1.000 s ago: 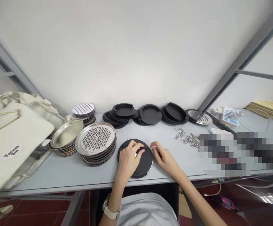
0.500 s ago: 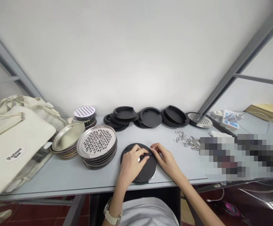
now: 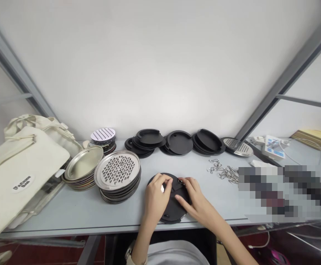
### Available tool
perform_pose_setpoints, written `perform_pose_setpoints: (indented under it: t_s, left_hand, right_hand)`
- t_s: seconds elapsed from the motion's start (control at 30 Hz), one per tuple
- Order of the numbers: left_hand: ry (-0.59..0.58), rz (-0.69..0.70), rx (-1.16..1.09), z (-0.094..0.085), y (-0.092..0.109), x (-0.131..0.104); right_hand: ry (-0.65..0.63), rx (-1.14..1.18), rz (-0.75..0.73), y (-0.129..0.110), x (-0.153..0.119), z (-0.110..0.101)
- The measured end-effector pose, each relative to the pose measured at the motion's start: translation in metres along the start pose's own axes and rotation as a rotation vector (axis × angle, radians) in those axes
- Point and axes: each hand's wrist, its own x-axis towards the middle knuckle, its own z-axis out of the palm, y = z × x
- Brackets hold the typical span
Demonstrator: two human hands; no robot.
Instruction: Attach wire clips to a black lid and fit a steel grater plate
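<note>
In front of me a round black plastic disc point(image 3: 174, 210) lies on the table, a thin shiny rim showing at its lower right. My left hand point(image 3: 157, 197) rests over the disc's left side, thumb and fingers pinched together; a bit of white shows between them, too small to name. On the right side, my right hand point(image 3: 200, 206) has its thumb laid on the disc and its fingers apart. A small bent wire clip point(image 3: 180, 181) stands at the disc's top edge by my right fingertips, partly hidden.
Stacked metal grater discs point(image 3: 118, 171) and shallow round tins point(image 3: 84, 163) stand left. Black discs point(image 3: 179, 142) line the wall. Loose wire clips point(image 3: 226, 173) lie right, near a finished-looking grater point(image 3: 239, 147). A cream bag point(image 3: 38, 162) covers the table's left end.
My right thumb has come down onto the disc, and the right fingers have spread. The left hand has drawn slightly back from the disc's middle. The wire clip now shows.
</note>
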Motion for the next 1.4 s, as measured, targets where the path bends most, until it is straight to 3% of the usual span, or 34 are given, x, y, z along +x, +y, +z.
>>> perform_pose_setpoints:
  t_s: [0.13,0.53,0.83,1.07,1.27,1.4]
  left_hand:
    - [0.066,-0.002,-0.063,0.001,-0.002,0.000]
    - [0.067,-0.016,-0.139,0.003,0.003,-0.002]
    - [0.074,-0.151,-0.438,0.027,0.021,-0.006]
    - [0.093,-0.274,-0.543,0.011,0.015,-0.015]
    - [0.164,-0.262,-0.508,-0.003,0.011,-0.021]
    - [0.153,-0.268,-0.501,-0.002,0.004,-0.023]
  right_hand:
    - [-0.054,-0.112,-0.001,-0.006,-0.009,0.000]
    - [-0.108,-0.285,-0.153,0.000,-0.017,0.006]
    - [-0.064,-0.378,-0.194,0.021,-0.037,-0.003]
    - [-0.089,-0.339,-0.202,0.028,-0.039,-0.020]
    - [0.004,-0.086,0.010,0.056,-0.033,-0.039]
    - [0.333,0.028,0.492,0.090,-0.037,-0.044]
